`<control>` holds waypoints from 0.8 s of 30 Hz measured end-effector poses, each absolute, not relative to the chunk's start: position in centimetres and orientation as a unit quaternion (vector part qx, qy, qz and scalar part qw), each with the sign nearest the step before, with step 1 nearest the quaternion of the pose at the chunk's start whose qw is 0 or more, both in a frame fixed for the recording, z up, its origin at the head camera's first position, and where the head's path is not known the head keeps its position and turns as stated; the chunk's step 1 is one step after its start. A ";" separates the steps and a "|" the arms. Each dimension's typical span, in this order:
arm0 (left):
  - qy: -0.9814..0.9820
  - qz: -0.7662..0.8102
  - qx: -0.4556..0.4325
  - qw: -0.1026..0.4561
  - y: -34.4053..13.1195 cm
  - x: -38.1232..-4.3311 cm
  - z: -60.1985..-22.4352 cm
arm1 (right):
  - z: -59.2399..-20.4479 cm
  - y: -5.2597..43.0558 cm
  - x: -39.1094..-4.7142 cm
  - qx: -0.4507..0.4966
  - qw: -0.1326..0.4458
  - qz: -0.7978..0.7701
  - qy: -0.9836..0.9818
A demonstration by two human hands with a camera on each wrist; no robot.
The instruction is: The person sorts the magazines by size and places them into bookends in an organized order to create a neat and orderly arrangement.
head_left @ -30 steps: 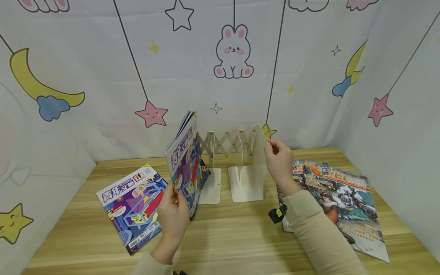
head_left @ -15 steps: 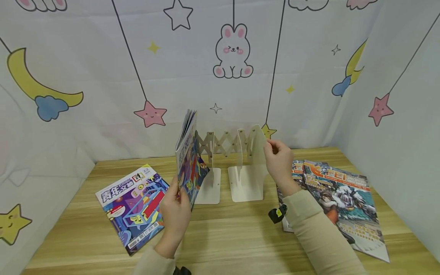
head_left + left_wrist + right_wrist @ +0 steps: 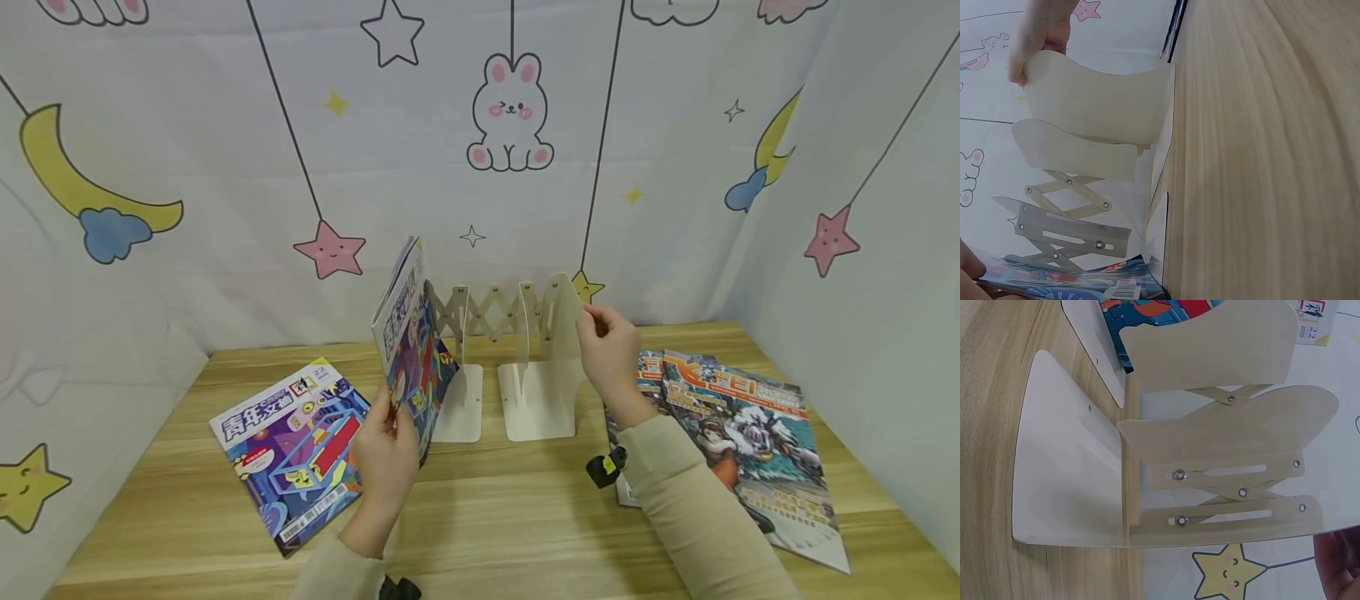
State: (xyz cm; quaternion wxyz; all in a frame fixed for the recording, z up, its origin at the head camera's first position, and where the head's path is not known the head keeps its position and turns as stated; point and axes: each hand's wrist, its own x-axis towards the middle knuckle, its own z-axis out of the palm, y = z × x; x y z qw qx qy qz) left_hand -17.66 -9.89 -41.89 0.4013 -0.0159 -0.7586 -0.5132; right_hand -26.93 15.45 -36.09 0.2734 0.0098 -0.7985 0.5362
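My left hand (image 3: 386,462) grips a magazine (image 3: 408,333) with a purple-blue cover by its near edge. The magazine stands on end, leaning a little, beside the left end of a cream metal expandable bookend (image 3: 540,421). Its lower corner (image 3: 1125,284) shows near the bookend's left base in the left wrist view. At the other end, my right hand (image 3: 613,358) pinches the upper edge of the tall right end plate. Two inner dividers (image 3: 1235,434) and the riveted crossbars stand between the ends. The bookend's left end plate is mostly hidden by the magazine.
A matching magazine (image 3: 292,454) lies flat at the left of the wooden table (image 3: 510,517). At the right lie overlapping magazines (image 3: 757,450), partly under my right forearm. A white curtain (image 3: 225,208) with cartoon prints hangs behind the table.
The left hand has shifted slightly right with the magazine. The magazine turned nearly edge-on half a second ago, and its cover now faces me a little more. The right hand and bookend stay put.
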 end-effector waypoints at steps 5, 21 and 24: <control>-0.747 -0.539 -0.026 0.387 -9.7 -17.6 -41.8 | -36.1 15.5 -26.9 0.006 0.271 0.536 -0.800; -0.752 -0.547 -0.021 0.367 -9.1 -17.4 -42.1 | -36.2 15.2 -27.6 0.002 0.285 0.521 -0.805; -0.750 -0.554 -0.021 0.362 -9.2 -17.5 -42.1 | -36.2 15.2 -27.6 0.002 0.284 0.522 -0.804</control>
